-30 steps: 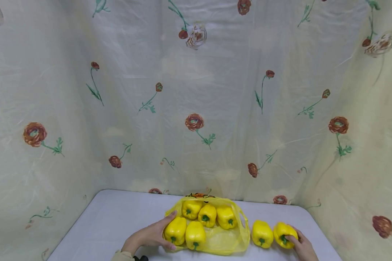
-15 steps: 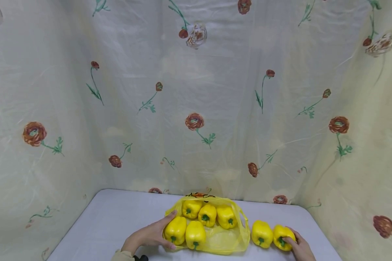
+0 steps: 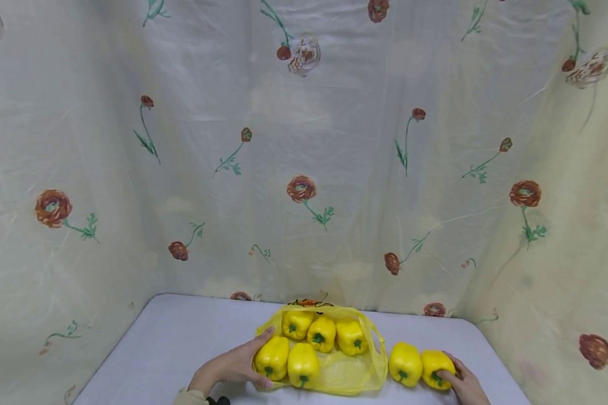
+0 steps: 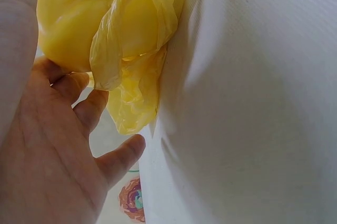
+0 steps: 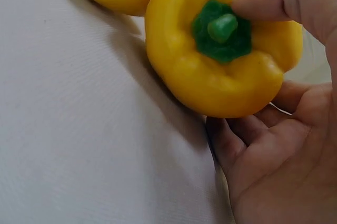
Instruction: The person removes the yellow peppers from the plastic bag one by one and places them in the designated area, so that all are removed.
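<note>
I see seven yellow peppers on the white worktop (image 3: 197, 332). The right hand (image 3: 466, 383) holds the pepper at the far right (image 3: 436, 361). Its grip has the thumb on top by the green stem and the other fingers round the far side. That pepper sits low on the cloth, and its stem points toward the person. Just beside it, on its left, is another loose pepper (image 3: 405, 360); the two look like they touch.

A thin yellow bag (image 3: 344, 374) lies in the middle, with five peppers in it: a back row of three (image 3: 322, 329) and a front pair (image 3: 304, 360) at the left. The left hand (image 3: 233, 364) rests on the bag's left side. Its grip is wide, with thumb and fingers spread round the pepper at that edge. Behind, I see a pale curtain with red flowers (image 3: 349, 140).
</note>
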Motion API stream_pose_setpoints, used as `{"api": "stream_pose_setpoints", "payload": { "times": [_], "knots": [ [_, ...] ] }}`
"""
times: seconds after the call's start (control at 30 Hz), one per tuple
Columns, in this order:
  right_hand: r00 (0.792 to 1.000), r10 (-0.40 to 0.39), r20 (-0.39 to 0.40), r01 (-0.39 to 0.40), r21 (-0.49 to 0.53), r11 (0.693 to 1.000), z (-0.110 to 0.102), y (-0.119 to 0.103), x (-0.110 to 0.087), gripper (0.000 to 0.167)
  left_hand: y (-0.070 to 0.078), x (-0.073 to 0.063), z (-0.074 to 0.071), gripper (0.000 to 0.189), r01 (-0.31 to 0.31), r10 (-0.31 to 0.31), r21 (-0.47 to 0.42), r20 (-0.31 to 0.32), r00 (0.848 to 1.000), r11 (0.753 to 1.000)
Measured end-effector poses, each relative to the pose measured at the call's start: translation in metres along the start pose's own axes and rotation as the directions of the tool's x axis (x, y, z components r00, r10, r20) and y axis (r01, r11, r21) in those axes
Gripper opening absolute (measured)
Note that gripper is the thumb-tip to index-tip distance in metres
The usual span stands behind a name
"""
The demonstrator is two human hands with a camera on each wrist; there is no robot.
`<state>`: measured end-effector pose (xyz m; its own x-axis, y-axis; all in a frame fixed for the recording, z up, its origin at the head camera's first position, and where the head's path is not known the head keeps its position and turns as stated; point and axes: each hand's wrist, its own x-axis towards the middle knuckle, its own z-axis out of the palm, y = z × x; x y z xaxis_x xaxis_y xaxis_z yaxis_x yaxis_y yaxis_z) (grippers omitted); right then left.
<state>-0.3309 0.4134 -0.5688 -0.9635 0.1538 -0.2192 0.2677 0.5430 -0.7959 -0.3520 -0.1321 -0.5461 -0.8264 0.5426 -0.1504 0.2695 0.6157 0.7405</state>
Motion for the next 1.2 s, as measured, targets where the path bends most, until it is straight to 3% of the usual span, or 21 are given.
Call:
{"api": "stream_pose_setpoints", "payload": {
  "times": [0.63,0.97,1.2],
  "knots": [
    [1.000,-0.020,0.021,0.019,0.041,0.999,-0.0005,-0.0024,-0.0029,0.088,0.0025,-0.0016,-0.0001,0.113,-0.008,0.008,0.007,0.003,1.000,1.000],
    [0.997,-0.076,0.011,0.075,0.080,0.994,0.0008,-0.0043,-0.0052,0.074,-0.0002,-0.0010,-0.0005,0.113,-0.016,0.016,0.010,0.001,1.000,1.000],
    [0.998,-0.040,0.038,0.031,0.197,0.980,-0.0012,-0.0072,-0.0060,0.091,0.0004,-0.0027,-0.0012,0.113,-0.012,0.012,0.010,0.001,1.000,1.000]
  ]
}}
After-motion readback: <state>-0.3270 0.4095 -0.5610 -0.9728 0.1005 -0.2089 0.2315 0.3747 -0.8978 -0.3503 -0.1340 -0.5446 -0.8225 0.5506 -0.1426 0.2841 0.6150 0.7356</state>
